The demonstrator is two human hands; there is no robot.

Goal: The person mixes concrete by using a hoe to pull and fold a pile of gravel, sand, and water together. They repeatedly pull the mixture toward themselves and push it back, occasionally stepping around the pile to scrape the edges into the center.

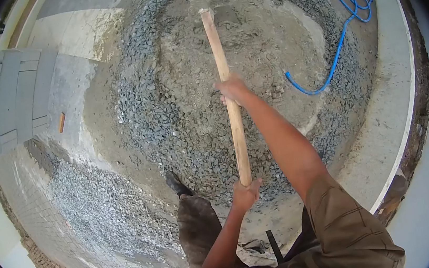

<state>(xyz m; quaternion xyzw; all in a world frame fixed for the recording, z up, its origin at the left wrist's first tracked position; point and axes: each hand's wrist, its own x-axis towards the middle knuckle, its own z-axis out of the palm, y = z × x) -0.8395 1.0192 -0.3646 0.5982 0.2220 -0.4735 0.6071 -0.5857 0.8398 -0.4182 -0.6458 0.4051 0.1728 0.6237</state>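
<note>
A long wooden handle [237, 131] runs from near my body up to the wet grey mix [267, 38]. Around its lower end my left hand [245, 195] is closed. Higher up, my right hand [233, 89] grips the same handle near its middle. The far end of the handle meets the mix, and whatever tool head it has cannot be made out there. Grey gravel [148, 110] rings the mix.
A blue hose [340, 53] curves over the right side of the gravel. Another gravel pile [106, 204] lies at lower left. Grey boards [14, 98] and a small orange-brown piece [62, 122] are at left. A pale kerb [394, 60] borders the right. My dark shoe [178, 184] touches the gravel's edge.
</note>
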